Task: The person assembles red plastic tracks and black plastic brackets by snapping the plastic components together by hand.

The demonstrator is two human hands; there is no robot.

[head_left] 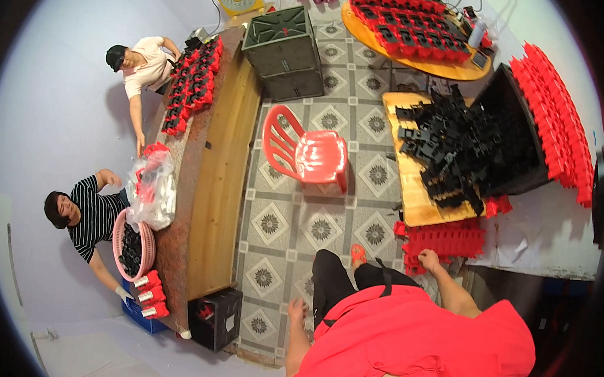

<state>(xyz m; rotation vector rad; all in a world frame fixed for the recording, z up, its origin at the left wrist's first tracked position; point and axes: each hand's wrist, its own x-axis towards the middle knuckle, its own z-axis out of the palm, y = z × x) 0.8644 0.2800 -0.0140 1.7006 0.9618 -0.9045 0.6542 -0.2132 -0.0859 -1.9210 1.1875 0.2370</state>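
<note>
My left hand [298,309] hangs low beside my dark trouser leg, its fingers loosely apart and nothing in them. At the edge of a block of red plastic parts [444,241] is my right hand [430,261], fingers slightly bent and no held thing visible; whether it touches the parts I cannot tell. Those red parts stand in joined rows just below a wooden table [441,215]. On that table lies a big heap of black plastic parts [436,143], spilling out of a dark crate [513,129] tipped on its side.
A red plastic chair [322,156] stands on the tiled floor ahead. Left runs a long counter [212,179] with red-and-black assemblies [194,82], a plastic bag [152,190] and a pink basket [120,248]; two people work behind it. Dark crates [283,51] and a round table [367,41] stand farther off.
</note>
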